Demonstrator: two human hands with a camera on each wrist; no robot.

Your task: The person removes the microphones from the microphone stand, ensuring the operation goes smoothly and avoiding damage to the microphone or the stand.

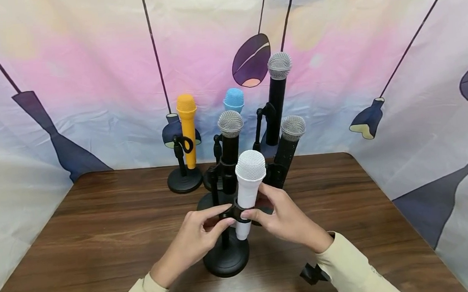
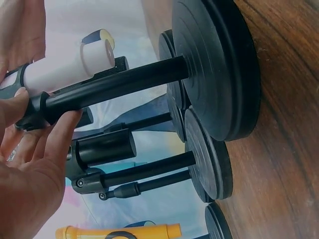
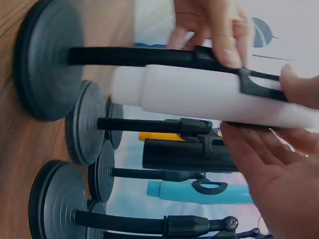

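A white microphone (image 1: 248, 193) sits tilted in the black ring clip (image 3: 256, 89) of a short stand with a round base (image 1: 226, 260). My left hand (image 1: 193, 236) pinches the stand at the joint beside the clip, thumb in front and fingers around the back, as the left wrist view shows. With my right hand (image 1: 287, 217) I hold the microphone at the clip: the thumb lies on the clip's edge and the fingers reach behind the white body. The stand's pole (image 2: 119, 82) rises from its base on the table.
Behind stand a yellow microphone (image 1: 189, 131), a light blue one (image 1: 233, 99) and several black ones with silver heads, such as the tall one (image 1: 276, 106), all on black stands. The wooden table (image 1: 101, 239) ends at a patterned cloth backdrop (image 1: 99, 60).
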